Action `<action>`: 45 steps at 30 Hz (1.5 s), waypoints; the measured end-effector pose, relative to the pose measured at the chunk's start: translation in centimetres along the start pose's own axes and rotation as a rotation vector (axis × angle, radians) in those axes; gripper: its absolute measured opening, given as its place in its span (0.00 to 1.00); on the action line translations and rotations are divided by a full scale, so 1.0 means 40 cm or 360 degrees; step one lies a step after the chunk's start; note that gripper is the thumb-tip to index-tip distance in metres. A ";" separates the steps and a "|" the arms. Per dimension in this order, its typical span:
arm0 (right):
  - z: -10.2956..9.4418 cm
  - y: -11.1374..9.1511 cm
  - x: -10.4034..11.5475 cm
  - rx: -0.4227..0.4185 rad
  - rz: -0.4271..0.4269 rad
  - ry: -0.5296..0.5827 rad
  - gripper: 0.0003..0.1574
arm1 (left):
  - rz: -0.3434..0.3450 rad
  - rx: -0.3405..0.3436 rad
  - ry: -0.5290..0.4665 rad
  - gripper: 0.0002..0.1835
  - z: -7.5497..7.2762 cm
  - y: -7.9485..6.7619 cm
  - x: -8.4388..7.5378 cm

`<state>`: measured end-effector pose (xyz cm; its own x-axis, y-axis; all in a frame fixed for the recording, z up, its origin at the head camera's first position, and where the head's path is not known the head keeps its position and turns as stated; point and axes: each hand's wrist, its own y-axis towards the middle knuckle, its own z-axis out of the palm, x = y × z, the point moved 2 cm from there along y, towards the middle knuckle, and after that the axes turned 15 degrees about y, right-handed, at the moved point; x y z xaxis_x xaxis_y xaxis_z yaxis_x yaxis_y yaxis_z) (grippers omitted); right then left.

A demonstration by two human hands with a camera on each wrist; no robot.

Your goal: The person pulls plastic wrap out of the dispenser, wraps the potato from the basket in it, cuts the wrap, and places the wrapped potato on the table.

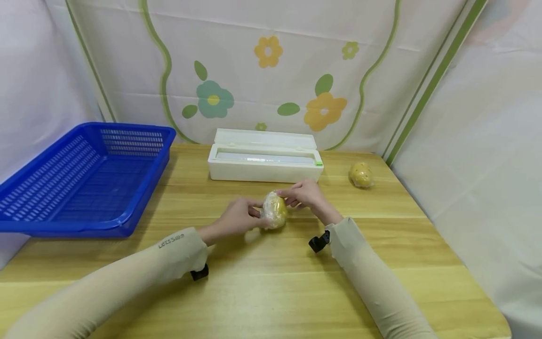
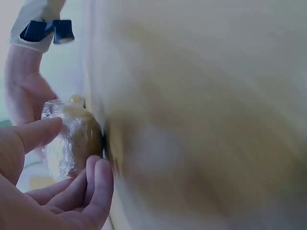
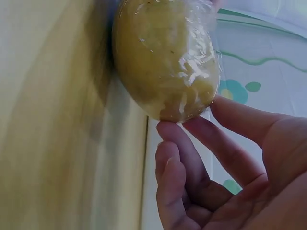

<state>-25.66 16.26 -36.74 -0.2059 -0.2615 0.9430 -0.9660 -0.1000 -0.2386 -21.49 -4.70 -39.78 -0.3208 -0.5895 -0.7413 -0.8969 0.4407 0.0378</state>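
Note:
A yellow potato [image 1: 280,210] wrapped in clear cling film stands at the middle of the table, between both hands. My left hand [image 1: 240,216] holds it from the left, with the thumb on one side and curled fingers on the other. Crinkled film bunches on that side, as the left wrist view shows on the potato [image 2: 79,139]. From the right, my right hand [image 1: 306,195] pinches the film-covered end with thumb and fingertips. In the right wrist view the film lies smoother over the potato [image 3: 165,57].
A white cling film dispenser [image 1: 264,171] with its lid raised sits behind the hands. Another wrapped potato [image 1: 361,175] lies at the back right. On the left stands a blue plastic basket [image 1: 127,220]. A flowered cloth [image 1: 262,89] hangs behind the wooden table [image 1: 262,292].

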 end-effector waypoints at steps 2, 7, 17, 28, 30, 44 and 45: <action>-0.003 -0.006 0.009 -0.0020 -0.0048 -0.0076 0.18 | 0.0013 0.0052 -0.0032 0.26 0.008 0.003 0.001; 0.004 -0.013 0.023 0.0118 -0.0173 -0.0140 0.15 | 0.0052 0.0017 0.0151 0.15 -0.005 -0.004 0.008; 0.052 -0.017 0.010 0.0359 -0.0393 -0.0094 0.22 | 0.0045 -0.0105 0.0389 0.29 -0.039 -0.025 0.057; 0.138 -0.017 0.012 0.0256 -0.0510 -0.0497 0.35 | 0.0127 -0.0011 0.0410 0.25 -0.073 -0.044 0.094; 0.146 -0.019 0.015 0.0301 -0.0546 -0.0492 0.37 | 0.0105 -0.0004 0.0404 0.26 -0.079 -0.045 0.100; 0.125 -0.040 0.016 0.0412 -0.0451 -0.0327 0.34 | 0.0257 0.0105 0.0411 0.29 -0.087 -0.021 0.106; 0.122 -0.043 0.016 0.0405 -0.0458 -0.0320 0.34 | 0.0270 0.0112 0.0414 0.30 -0.084 -0.019 0.106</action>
<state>-23.38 11.57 -36.85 0.1254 -0.3675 0.9215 -0.9050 -0.4230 -0.0455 -23.20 -9.82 -40.69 -0.5394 -0.6529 -0.5318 -0.8035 0.5880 0.0931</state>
